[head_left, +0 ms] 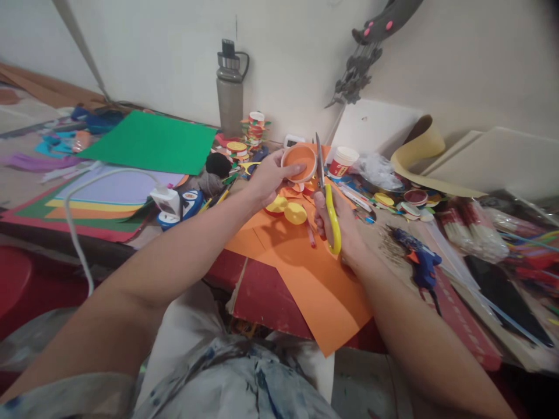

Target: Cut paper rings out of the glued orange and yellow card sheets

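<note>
My left hand [269, 176] grips a shallow round paper cup piece [300, 153] with a pale rim and an orange inside, the thumb lying over its edge. Yellow-handled scissors [333, 228] are in my right hand [343, 221], blades pointing up just right of the cup piece. I cannot tell whether the blades touch the rim. Below both hands lie orange paper sheets [323, 297]. Yellow paper circles [296, 213] and a red pencil or pen [311, 234] rest on them, close to my right hand.
A green sheet [152, 142] covers stacked coloured paper at left, beside a white charger [166, 203] with a cable. A grey bottle [230, 93] stands against the wall. A red-and-white paper cup [343, 161] is behind my right hand; a blue glue gun [421, 259] lies at right.
</note>
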{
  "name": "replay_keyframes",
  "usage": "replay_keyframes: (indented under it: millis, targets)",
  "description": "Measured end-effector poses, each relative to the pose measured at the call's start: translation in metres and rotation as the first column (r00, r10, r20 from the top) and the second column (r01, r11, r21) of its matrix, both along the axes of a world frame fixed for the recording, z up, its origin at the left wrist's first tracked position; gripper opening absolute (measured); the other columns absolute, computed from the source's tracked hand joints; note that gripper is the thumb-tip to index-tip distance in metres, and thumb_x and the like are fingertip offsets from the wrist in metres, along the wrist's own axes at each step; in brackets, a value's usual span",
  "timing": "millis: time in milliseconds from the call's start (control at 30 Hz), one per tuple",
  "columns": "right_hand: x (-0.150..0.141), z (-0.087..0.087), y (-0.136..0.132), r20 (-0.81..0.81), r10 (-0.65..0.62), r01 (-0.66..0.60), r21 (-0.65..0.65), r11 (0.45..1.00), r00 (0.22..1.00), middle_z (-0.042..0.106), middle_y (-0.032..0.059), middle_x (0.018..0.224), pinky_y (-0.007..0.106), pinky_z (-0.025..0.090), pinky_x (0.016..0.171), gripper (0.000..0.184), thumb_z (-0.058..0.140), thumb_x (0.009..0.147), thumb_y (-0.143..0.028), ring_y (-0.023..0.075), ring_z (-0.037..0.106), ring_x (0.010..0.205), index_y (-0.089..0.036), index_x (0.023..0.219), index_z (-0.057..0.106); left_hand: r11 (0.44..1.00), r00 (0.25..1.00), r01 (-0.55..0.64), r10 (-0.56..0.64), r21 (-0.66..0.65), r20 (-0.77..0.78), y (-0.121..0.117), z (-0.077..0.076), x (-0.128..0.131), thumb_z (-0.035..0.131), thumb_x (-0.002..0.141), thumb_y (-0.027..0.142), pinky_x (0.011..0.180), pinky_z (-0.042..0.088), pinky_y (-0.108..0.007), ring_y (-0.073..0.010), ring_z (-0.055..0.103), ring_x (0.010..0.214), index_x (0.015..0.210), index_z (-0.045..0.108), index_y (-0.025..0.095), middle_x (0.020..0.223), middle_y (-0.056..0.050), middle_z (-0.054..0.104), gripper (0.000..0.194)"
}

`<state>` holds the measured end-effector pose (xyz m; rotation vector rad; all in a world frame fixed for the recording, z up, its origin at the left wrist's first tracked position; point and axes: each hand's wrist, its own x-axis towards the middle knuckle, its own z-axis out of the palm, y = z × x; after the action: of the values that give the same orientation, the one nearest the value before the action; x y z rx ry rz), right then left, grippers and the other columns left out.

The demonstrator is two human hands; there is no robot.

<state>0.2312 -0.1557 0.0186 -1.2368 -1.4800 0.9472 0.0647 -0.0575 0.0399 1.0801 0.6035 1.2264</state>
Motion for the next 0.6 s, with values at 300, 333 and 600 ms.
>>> replay_keyframes:
  millis: [300,333,600]
  targets:
    - [-0.001,0.001,-0.001,-0.009,-0.033,0.033,-0.033,0.999,0.999,0.044,-0.01,0.062,0.024,0.033,0.035,0.07,0.075,0.089,-0.094,0.0099,0.038,0.041,-0.03,0.095,0.048,0.998,0.998,-0.058,0.058,-0.03,0.015,0.004,0.0,-0.001,0.104,0.069,0.018,0.069,0.055,-0.026,-0.0105,0.07,0.071,0.099,0.07,0.018,0.087,0.002,0.077,0.046]
    - [0.0,-0.001,0.0,0.0,-0.039,0.039,-0.021,0.999,0.999,0.044,-0.01,0.062,0.024,0.033,0.035,0.069,0.074,0.09,-0.094,0.0099,0.039,0.041,-0.03,0.095,0.048,0.998,0.998,-0.063,0.064,-0.032,0.024,0.005,0.0,-0.001,0.104,0.069,0.017,0.069,0.054,-0.026,-0.0102,0.07,0.071,0.099,0.069,0.018,0.086,0.003,0.076,0.046]
    - [0.003,-0.007,0.002,-0.008,-0.014,0.014,-0.048,0.999,1.0,0.045,-0.0109,0.06,0.024,0.033,0.034,0.069,0.074,0.091,-0.093,0.0103,0.041,0.036,-0.03,0.093,0.046,0.994,0.993,-0.094,0.098,-0.064,0.059,0.007,-0.002,-0.001,0.103,0.065,0.018,0.066,0.051,-0.022,-0.0085,0.069,0.07,0.094,0.066,0.02,0.08,0.007,0.073,0.048]
